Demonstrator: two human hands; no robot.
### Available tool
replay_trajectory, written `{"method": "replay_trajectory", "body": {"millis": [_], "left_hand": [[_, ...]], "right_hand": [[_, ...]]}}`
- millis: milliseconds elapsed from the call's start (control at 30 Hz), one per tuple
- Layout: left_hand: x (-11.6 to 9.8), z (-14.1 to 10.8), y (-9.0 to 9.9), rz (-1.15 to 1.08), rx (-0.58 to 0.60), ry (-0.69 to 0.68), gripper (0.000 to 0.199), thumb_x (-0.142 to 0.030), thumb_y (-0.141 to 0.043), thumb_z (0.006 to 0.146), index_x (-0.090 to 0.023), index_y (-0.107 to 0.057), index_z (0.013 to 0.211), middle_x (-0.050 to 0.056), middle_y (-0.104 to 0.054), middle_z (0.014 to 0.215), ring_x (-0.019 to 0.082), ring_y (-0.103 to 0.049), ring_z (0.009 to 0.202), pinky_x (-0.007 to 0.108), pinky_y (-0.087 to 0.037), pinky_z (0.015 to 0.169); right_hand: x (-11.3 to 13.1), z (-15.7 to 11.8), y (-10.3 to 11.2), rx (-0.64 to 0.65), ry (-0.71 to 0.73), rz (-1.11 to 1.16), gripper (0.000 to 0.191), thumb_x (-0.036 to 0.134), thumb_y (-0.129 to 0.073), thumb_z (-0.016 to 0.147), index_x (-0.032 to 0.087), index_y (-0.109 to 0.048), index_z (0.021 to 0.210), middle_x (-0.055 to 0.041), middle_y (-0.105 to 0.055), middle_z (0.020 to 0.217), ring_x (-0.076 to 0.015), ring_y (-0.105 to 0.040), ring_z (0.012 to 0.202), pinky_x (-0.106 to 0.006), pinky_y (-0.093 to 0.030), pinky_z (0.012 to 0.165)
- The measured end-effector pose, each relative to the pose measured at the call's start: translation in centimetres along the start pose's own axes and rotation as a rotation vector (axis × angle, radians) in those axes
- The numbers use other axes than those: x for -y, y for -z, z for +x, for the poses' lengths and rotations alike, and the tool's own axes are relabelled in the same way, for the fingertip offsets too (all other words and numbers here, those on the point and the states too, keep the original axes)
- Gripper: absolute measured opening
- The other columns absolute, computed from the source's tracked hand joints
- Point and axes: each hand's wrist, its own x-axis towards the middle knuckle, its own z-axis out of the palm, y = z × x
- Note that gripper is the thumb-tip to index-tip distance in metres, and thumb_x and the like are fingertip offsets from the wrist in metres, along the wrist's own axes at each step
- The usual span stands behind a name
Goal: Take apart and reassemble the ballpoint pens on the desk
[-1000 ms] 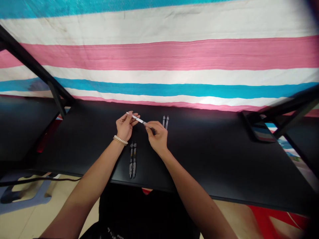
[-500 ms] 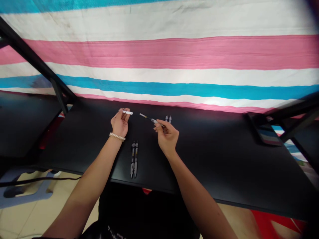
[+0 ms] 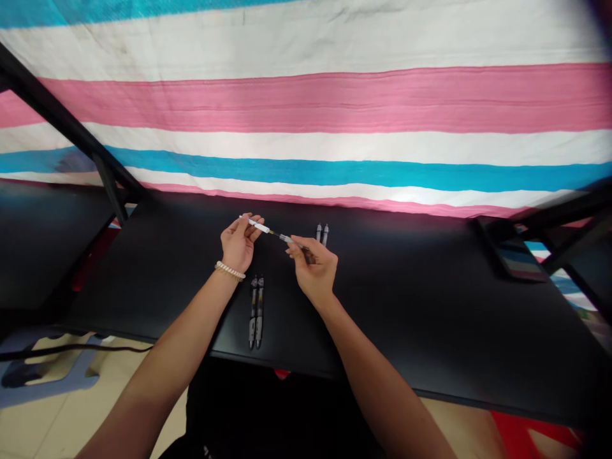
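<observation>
"How do your hands stand?"
"My left hand (image 3: 238, 245) pinches a white tube (image 3: 261, 227); my right hand (image 3: 316, 268) closes on a pen part (image 3: 285, 238), its thin end (image 3: 273, 233) meeting the tube."
"Handling?"
"Light, stiff, perhaps slippery, I'd guess. The thin end could bend, so I'd hold the thicker body. Both are above the black table (image 3: 406, 306)."

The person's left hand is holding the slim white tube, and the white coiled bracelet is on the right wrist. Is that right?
Not quite. The white coiled bracelet is on the left wrist, as the head view shows. The left hand is indeed holding the slim white tube.
</observation>
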Motion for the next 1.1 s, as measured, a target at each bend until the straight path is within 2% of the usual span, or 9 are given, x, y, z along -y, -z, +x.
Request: {"method": "replay_trajectory", "body": {"millis": [233, 300, 400, 467, 600, 733, 833, 1000, 1100], "left_hand": [[1.1, -1.2, -0.3, 0.066, 0.105, 0.006, 0.026, -0.032, -0.079, 0.076, -0.013, -0.069, 0.089, 0.01, -0.075, 0.089, 0.019, -0.074, 0.083, 0.033, -0.058, 0.082], [1.2, -1.3, -0.4, 0.061, 0.106, 0.018, 0.027, -0.033, -0.08, 0.074, -0.013, -0.069, 0.088, 0.01, -0.075, 0.089, 0.019, -0.074, 0.083, 0.033, -0.058, 0.081], [1.2, -1.3, -0.4, 0.056, 0.116, 0.027, 0.03, -0.035, -0.082, 0.072, -0.013, -0.07, 0.089, 0.009, -0.075, 0.087, 0.018, -0.074, 0.081, 0.03, -0.059, 0.076], [1.0, -1.2, -0.4, 0.063, 0.124, 0.028, 0.032, -0.035, -0.083, 0.07, -0.013, -0.07, 0.089, 0.008, -0.075, 0.086, 0.018, -0.074, 0.079, 0.029, -0.059, 0.074], [0.6, -1.0, -0.4, 0.073, 0.111, 0.012, 0.032, -0.035, -0.083, 0.071, -0.013, -0.069, 0.088, 0.008, -0.075, 0.085, 0.018, -0.074, 0.079, 0.03, -0.058, 0.076], [0.5, -0.8, -0.4, 0.077, 0.095, 0.016, 0.031, -0.035, -0.082, 0.072, -0.012, -0.069, 0.089, 0.009, -0.075, 0.084, 0.018, -0.073, 0.077, 0.031, -0.058, 0.077], [0.7, -0.8, -0.3, 0.086, 0.099, 0.016, 0.031, -0.034, -0.081, 0.073, -0.012, -0.07, 0.09, 0.01, -0.075, 0.086, 0.018, -0.073, 0.078, 0.033, -0.057, 0.079], [0.8, -0.7, -0.2, 0.088, 0.09, 0.007, 0.03, -0.034, -0.081, 0.072, -0.012, -0.07, 0.089, 0.01, -0.075, 0.086, 0.019, -0.073, 0.078, 0.034, -0.057, 0.08], [0.9, -0.6, -0.1, 0.087, 0.086, 0.005, 0.031, -0.034, -0.081, 0.072, -0.012, -0.07, 0.09, 0.01, -0.075, 0.086, 0.018, -0.073, 0.078, 0.033, -0.057, 0.079]], "right_hand": [[-0.1, -0.3, -0.4, -0.014, 0.167, -0.196, 0.017, 0.029, -0.059, 0.093, 0.023, -0.075, 0.095, -0.0059, -0.076, 0.092, -0.0187, -0.074, 0.081, -0.032, -0.061, 0.078], [-0.2, -0.4, -0.4, -0.008, 0.134, -0.197, 0.019, 0.032, -0.058, 0.093, 0.022, -0.074, 0.095, -0.0061, -0.076, 0.091, -0.0187, -0.074, 0.079, -0.031, -0.062, 0.077], [-0.4, -0.5, -0.4, 0.114, -0.068, -0.162, 0.03, 0.039, -0.05, 0.097, 0.019, -0.072, 0.091, -0.0032, -0.072, 0.069, -0.0151, -0.07, 0.055, -0.026, -0.06, 0.058], [-0.4, -0.5, -0.3, 0.168, -0.168, -0.133, 0.033, 0.043, -0.047, 0.098, 0.018, -0.07, 0.096, -0.0011, -0.069, 0.062, -0.0136, -0.066, 0.047, -0.024, -0.057, 0.052], [-0.3, -0.3, -0.3, 0.133, -0.085, -0.111, 0.032, 0.04, -0.06, 0.091, 0.019, -0.063, 0.115, -0.0063, -0.075, 0.089, -0.0163, -0.073, 0.07, -0.027, -0.059, 0.065], [-0.2, -0.3, -0.1, 0.211, -0.098, -0.2, 0.026, 0.04, -0.054, 0.094, 0.018, -0.068, 0.094, -0.0039, -0.072, 0.071, -0.0153, -0.068, 0.055, -0.026, -0.056, 0.057], [-0.2, -0.3, 0.1, 0.188, -0.063, -0.223, 0.026, 0.042, -0.057, 0.092, 0.019, -0.068, 0.097, -0.005, -0.073, 0.077, -0.0159, -0.07, 0.06, -0.027, -0.057, 0.06], [-0.5, -0.3, 0.2, 0.198, -0.116, -0.2, 0.028, 0.04, -0.056, 0.093, 0.018, -0.066, 0.106, -0.0027, -0.072, 0.071, -0.0153, -0.069, 0.056, -0.026, -0.056, 0.058], [-0.5, -0.3, 0.2, 0.213, -0.101, -0.206, 0.026, 0.039, -0.053, 0.094, 0.018, -0.068, 0.1, -0.0016, -0.07, 0.066, -0.0149, -0.067, 0.052, -0.026, -0.056, 0.057]]}}
